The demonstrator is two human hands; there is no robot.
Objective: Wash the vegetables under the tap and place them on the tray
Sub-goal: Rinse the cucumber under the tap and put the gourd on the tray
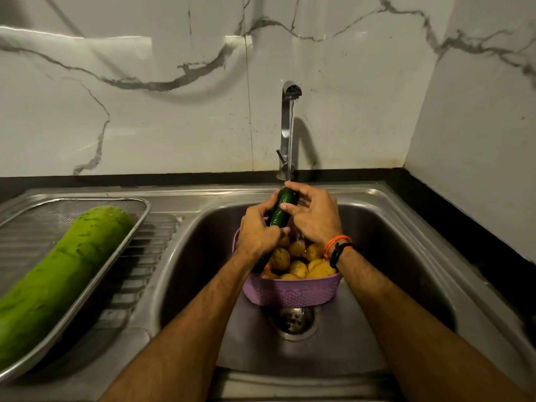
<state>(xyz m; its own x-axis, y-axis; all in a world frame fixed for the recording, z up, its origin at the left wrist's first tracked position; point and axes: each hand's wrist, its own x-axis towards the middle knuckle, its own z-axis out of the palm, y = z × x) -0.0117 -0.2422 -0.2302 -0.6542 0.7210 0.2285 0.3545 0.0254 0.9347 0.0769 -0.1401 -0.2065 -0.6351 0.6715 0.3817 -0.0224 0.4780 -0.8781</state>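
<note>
Cucumber [280,209] under tap [291,94] stream, above basket [290,291]. Left hand [256,232] grips its middle; right hand [314,216] fingers rub top. Rotate it, then tray [124,245] at nine o'clock.

Gourd [58,274] cut off, left edge

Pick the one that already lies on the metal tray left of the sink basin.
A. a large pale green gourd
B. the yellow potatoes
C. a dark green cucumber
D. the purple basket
A: the large pale green gourd lies along the metal tray, while both hands hold the cucumber under the tap and the potatoes sit in the purple basket in the basin.
</note>
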